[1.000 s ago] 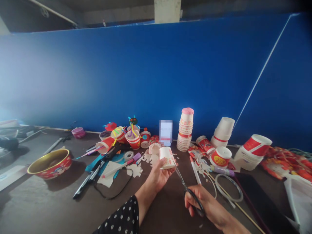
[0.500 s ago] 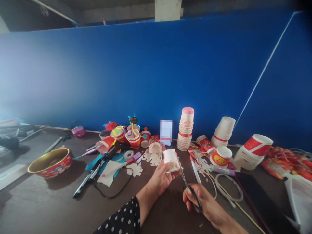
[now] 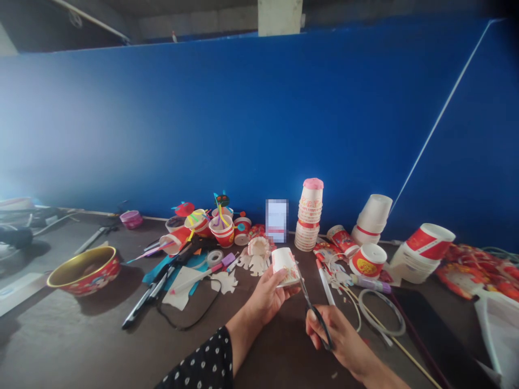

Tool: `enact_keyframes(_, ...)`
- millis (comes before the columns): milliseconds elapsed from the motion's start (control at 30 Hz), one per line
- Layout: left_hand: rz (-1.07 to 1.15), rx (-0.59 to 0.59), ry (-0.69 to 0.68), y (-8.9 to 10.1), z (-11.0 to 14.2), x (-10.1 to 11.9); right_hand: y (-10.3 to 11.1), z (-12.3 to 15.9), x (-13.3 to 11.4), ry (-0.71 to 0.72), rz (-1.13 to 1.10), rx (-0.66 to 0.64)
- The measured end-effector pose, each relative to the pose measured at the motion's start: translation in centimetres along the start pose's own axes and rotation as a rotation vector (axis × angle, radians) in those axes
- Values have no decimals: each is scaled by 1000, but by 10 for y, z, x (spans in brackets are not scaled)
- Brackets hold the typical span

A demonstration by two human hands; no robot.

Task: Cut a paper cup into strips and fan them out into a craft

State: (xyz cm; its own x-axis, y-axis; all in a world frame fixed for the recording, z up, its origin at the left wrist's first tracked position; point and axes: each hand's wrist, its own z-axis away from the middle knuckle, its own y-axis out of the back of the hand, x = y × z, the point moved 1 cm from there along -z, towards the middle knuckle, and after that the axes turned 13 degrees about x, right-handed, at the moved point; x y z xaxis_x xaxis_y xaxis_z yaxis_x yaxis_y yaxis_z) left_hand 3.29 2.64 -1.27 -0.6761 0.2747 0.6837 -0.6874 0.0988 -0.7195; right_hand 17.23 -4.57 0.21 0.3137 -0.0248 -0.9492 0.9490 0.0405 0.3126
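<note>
Right now our left hand [image 3: 268, 296] is curled partly closed around a paper cup [image 3: 280, 260], thumb across its front, holding it tilted above the table [image 3: 265, 362]. Our right hand [image 3: 331, 325] is closed on the handles of the scissors [image 3: 305, 294], whose blades lie along the cup's right side; we cannot tell how far they are parted or whether they bite into the paper. Compared with 1 second ago, the cup sits slightly further right and the blades have shifted with it, so we judge our 2 hands are working together on that side. Just beyond lies a white paper cutout [image 3: 258, 265], with a tall cup stack [image 3: 310, 217] behind.
</note>
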Motion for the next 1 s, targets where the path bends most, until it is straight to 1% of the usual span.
enact_keyframes(200,-25,33,4,0,0,1,-1,-1,6,9,-31,27)
enact_keyframes(367,-28,19,-5,0,0,1,-3,-1,11,19,-86,43)
enact_keyframes(500,-20,11,-4,-1,1,2,-3,-1,11,18,-81,29)
enact_keyframes(667,-27,43,3,-2,1,2,-3,-2,12,24,-75,27)
enact_keyframes(800,-26,46,0,-1,1,2,-3,-3,15,17,-72,49)
enact_keyframes(1000,-29,49,-10,0,0,1,-3,-4,15,5,-101,33)
